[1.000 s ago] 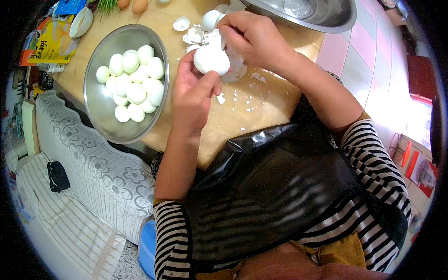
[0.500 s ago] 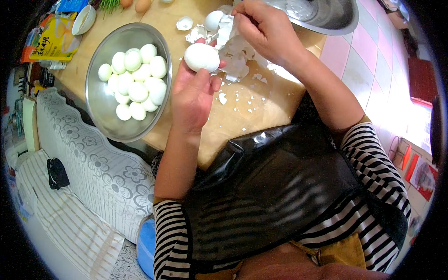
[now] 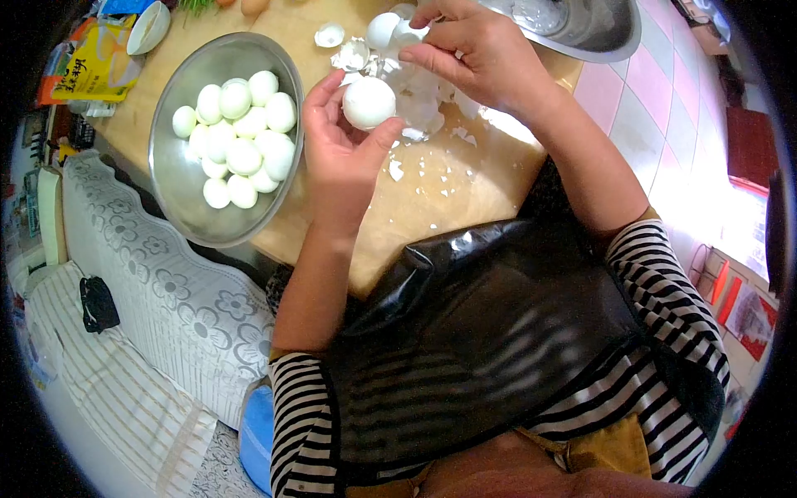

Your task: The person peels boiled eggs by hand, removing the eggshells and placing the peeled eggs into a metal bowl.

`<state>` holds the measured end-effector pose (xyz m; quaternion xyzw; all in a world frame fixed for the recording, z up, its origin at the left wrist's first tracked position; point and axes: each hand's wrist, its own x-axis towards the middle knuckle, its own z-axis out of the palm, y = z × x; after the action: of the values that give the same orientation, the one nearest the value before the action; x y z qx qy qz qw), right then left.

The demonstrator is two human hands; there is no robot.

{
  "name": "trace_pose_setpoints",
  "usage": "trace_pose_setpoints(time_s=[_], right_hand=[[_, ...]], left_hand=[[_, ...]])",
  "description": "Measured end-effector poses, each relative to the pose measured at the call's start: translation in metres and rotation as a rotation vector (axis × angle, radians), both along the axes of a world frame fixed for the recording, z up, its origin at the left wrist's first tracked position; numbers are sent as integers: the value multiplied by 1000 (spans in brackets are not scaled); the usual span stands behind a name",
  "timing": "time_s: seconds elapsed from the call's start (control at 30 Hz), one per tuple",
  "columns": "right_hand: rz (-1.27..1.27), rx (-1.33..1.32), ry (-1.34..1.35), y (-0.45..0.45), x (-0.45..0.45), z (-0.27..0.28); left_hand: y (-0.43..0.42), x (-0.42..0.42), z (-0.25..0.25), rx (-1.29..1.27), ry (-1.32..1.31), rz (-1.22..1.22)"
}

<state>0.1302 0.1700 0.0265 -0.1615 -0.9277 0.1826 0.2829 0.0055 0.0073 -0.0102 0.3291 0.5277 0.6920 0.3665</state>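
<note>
Turned more end-on than half a second ago, the white egg (image 3: 369, 103) sits just right of the steel bowl (image 3: 177, 170), in the left hand (image 3: 342, 141). That grip curls part-closed around it, thumb along its side, probably to steady it while leaving the top exposed. Farther right of the bowl, the right hand (image 3: 473, 62) has thumb and forefinger parted beside a white piece (image 3: 410, 31); whether they pinch it, I cannot tell. Shell fragments (image 3: 396, 171) litter the tabletop (image 3: 382, 245) right of the bowl, presumably kept apart from the smooth eggs (image 3: 243, 156) heaped inside it.
</note>
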Motion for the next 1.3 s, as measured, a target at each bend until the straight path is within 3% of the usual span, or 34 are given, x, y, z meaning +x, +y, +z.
trace_pose_setpoints(time_s=[0.17,0.27,0.57,1.1,1.3], right_hand=[[144,-205,179,-7,-3,3],[226,-84,141,-12,-3,2],[256,-78,110,-22,-4,-3],[209,-50,142,-24,-6,-8],[28,16,103,-22,-6,-7]], left_hand=[[-1,-1,-3,7,143,19],[-1,-4,-6,10,178,3],[-2,-3,-6,13,199,16],[-2,0,-4,-11,149,22],[-2,0,-7,-2,73,2]])
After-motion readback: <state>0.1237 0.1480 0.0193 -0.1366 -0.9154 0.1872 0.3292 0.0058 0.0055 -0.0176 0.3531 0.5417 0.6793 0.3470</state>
